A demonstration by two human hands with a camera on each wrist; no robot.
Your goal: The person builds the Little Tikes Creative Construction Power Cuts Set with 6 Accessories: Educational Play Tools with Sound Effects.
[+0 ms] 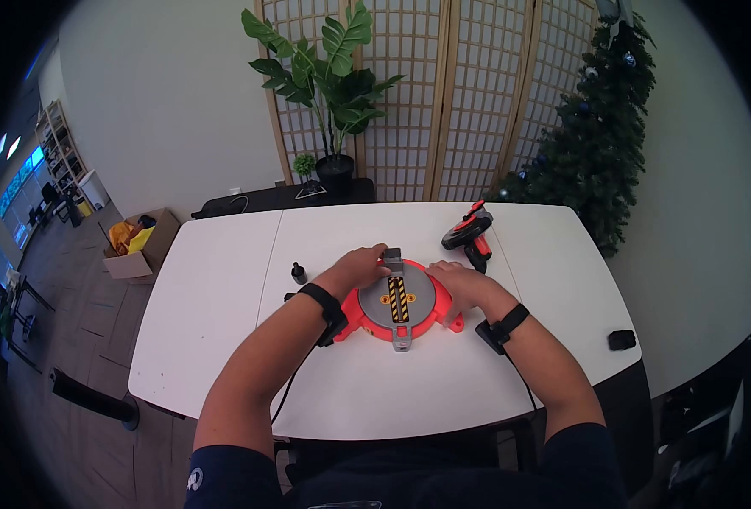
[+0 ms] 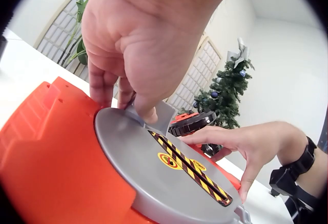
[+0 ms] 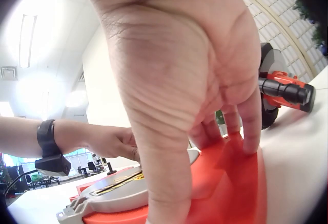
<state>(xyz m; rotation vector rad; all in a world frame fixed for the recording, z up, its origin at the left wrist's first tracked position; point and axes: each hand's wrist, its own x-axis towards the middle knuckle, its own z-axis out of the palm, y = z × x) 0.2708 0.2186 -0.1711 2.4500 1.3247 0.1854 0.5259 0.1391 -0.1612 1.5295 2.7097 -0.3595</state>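
A red-orange toy base with a round grey top lies between both hands. Black-and-yellow stripes line a slot across the middle of its top. At its far edge stands a grey clip, and my left hand pinches it between thumb and fingers. Another grey clip sits on the near edge. My right hand rests on the right side of the base, its fingers stretched down onto the red plastic and its thumb spread toward the near side.
A red-and-black round toy with a handle lies beyond the right hand. A small black bottle-shaped piece stands to the left. A black object lies near the right edge of the white table. Cables trail from both wrists.
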